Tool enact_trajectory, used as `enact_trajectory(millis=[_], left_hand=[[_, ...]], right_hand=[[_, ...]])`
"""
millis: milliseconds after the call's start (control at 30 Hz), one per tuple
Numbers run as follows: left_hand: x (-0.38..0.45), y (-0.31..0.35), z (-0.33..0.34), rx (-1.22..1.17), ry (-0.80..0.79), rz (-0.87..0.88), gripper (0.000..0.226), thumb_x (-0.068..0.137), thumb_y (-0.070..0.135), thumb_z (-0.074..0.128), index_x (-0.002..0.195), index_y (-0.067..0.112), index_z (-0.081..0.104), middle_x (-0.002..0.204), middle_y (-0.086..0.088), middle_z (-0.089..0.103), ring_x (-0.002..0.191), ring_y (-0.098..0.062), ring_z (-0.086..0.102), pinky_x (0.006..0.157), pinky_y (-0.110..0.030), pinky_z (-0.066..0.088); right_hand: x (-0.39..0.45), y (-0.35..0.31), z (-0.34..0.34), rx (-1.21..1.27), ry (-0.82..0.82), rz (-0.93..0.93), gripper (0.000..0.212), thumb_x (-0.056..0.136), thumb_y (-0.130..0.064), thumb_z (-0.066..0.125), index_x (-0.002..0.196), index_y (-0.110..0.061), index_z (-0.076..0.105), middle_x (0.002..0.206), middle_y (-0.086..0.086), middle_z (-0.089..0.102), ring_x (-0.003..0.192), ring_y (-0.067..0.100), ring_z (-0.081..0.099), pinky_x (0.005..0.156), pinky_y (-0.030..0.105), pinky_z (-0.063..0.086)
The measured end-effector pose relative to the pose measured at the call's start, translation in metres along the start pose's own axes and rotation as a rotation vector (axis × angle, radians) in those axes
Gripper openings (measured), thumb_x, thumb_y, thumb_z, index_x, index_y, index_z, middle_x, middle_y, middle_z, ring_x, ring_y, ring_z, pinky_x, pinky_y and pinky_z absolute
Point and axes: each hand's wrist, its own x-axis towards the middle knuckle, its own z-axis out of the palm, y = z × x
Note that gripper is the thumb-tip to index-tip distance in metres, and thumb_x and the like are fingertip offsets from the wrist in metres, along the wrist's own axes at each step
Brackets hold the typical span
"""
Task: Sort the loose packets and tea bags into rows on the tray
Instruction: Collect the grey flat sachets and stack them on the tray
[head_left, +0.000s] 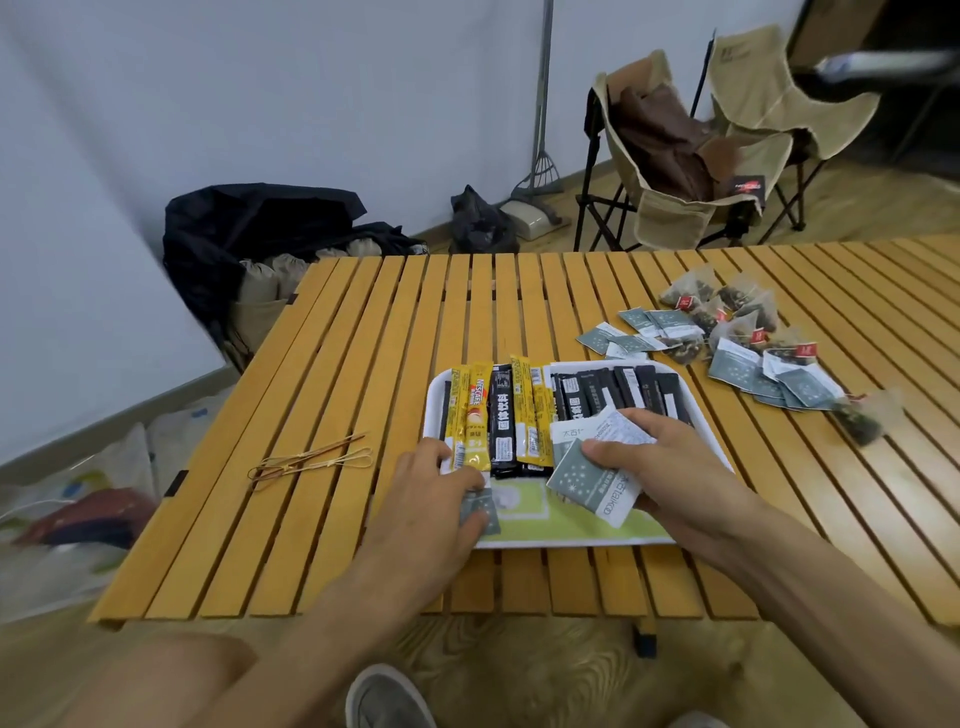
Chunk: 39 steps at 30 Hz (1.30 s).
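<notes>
1. Two rows of stick packets lie on the white tray (714, 434): yellow sticks (470, 415) mixed with black ones on the left, black sticks (623, 389) on the right. Their long axes run away from the person, toward the far edge of the counter (337, 364).
2. Left hand (441, 499): palm down at the tray's near-left corner, fingers laid over a small grey-green sachet (480, 512) flat on the tray's green floor. Whether the fingers pinch it or only press it, cannot tell.
3. Right hand (670, 467): over the tray's near-right part, thumb and fingers gripping a fanned bunch of flat sachets (587, 478), grey-green faces and white backs showing, corners pointing left toward the other hand.
4. Both forearms reach in from the near edge; the two hands are near each other, the held bunch between them.
5. Loose pile (753, 343) of grey-green sachets and pyramid tea bags with red tags lies on the counter, beyond and right of the tray, well apart from both hands.
6. Rubber bands (311, 460) lie on the counter left of the tray.
</notes>
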Motion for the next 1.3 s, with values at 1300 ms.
enact_trajectory(millis=[1300], left_hand=[[0.026,0.01,-0.009,-0.273,-0.01,-0.127,0.015,0.09,0.024,0.069,0.101,0.033,0.066,0.069,0.013,0.066,0.071,0.001,0.06,0.06,-0.017,0.046]], right_hand=[[0.005,0.005,-0.004,-0.087,-0.079,0.069,0.019,0.092,-0.008,0.07,0.109,-0.018,0.07,0.095,0.003,0.08,0.086,0.021,0.078,0.073,0.033,0.059]])
